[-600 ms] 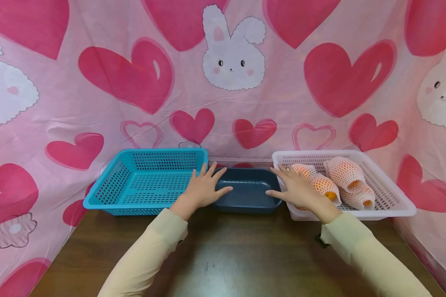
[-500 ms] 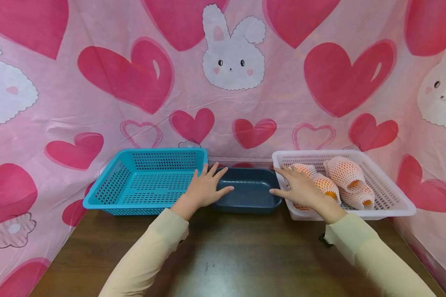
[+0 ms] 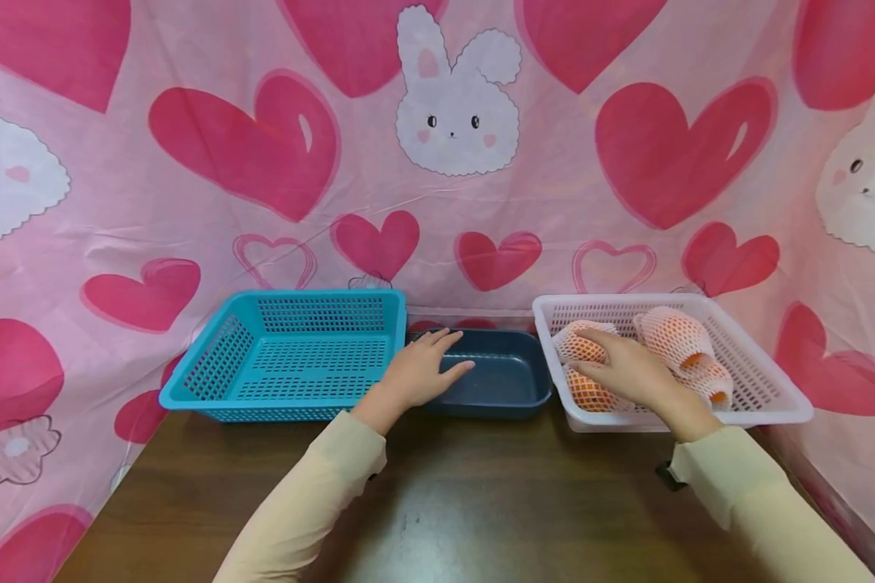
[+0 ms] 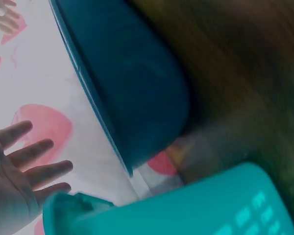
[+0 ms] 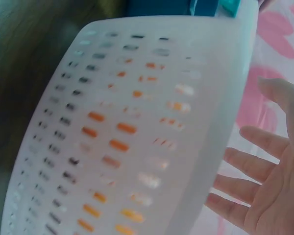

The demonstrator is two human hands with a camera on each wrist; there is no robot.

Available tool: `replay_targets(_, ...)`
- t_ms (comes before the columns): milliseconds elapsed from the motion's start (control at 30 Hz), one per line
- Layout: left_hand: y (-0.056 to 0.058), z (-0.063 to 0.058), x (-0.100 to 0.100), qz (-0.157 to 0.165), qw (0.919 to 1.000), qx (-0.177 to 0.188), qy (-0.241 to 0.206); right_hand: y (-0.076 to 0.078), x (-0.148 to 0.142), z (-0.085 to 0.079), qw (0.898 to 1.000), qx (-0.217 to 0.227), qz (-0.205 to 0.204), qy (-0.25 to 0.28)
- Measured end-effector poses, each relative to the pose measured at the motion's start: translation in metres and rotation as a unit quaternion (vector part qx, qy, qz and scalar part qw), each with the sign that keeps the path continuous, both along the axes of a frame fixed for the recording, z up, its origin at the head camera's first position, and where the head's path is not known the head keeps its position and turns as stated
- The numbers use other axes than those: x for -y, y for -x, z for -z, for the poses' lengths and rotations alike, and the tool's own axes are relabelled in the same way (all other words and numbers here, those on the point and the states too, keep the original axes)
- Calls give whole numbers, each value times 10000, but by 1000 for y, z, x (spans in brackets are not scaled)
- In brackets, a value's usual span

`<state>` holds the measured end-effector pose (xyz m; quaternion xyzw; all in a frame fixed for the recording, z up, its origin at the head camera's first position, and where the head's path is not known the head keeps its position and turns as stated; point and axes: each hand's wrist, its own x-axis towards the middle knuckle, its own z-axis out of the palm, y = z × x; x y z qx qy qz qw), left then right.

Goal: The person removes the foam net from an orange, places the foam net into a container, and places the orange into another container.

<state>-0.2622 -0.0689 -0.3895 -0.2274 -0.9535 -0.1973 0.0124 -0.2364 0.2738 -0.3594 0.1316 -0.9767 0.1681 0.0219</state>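
My left hand (image 3: 417, 374), fingers extended and holding nothing, hovers over the left end of a dark blue rectangular tray (image 3: 501, 379). Beside it on the left stands a turquoise plastic basket (image 3: 292, 403), with no contents visible. Over the left part of a white plastic basket (image 3: 761, 419) is my right hand (image 3: 638, 376), its fingers spread. Several orange fruits in white foam nets (image 3: 674, 336) lie in that basket; the hand partly covers some. In the right wrist view, the right hand (image 5: 269, 171) appears above the basket rim, apart from the fruits, with an empty palm.
A brown wooden table (image 3: 467, 502) carries the three containers in a row along its back. Behind them hangs a pink cloth (image 3: 452, 194) printed with hearts and rabbits, which also closes off both sides.
My right hand has moved right, from the white basket's left rim to above the netted fruits. My left hand has shifted slightly right over the dark tray, its fingers closer together.
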Motion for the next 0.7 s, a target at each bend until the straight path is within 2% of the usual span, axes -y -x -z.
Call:
replay_targets(267, -2, 10, -16, 148, 9979, 87, -631, -1, -16, 9, 9999, -61, 113, 13)
replay_targets(467, -3, 19, -32, 234, 9928, 250, -1149, 1, -23, 16, 9999, -144, -25, -36)
replay_targets(567, -4, 22, -43, 223, 9874, 451, -1500, 2, -26, 20, 9996, -147, -219, 112)
replay_targets(700, -5, 27, -57, 220, 9729, 750, -2175, 3, -29, 27, 9979, -218, -501, 341)
